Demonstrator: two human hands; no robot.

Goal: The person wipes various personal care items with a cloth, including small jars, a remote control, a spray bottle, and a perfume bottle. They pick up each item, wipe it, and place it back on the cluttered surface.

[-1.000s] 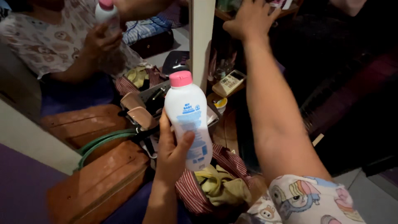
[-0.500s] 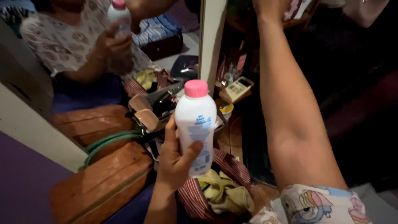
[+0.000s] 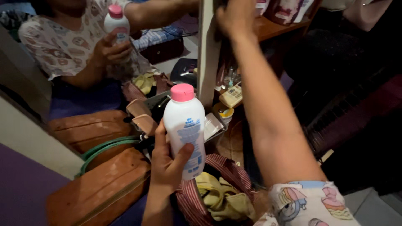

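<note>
My left hand point(image 3: 167, 165) grips a white powder bottle point(image 3: 185, 127) with a pink cap, held upright in front of me. My right hand point(image 3: 236, 16) reaches up to the edge of a wooden shelf point(image 3: 274, 27) beside the white mirror frame point(image 3: 206, 50); whether it grasps anything there is hidden. The mirror at left shows my reflection holding the same bottle point(image 3: 116, 23).
A brown leather bag point(image 3: 98, 190) with a green strap lies at lower left. A striped red pouch point(image 3: 201, 196) holds yellow cloth. On the low shelf sit a calculator point(image 3: 231, 95), a small round tin point(image 3: 222, 113) and other clutter.
The view has shifted so my right hand now sits higher at the shelf edge. The bottle stays upright in my left hand, slightly nearer the centre.
</note>
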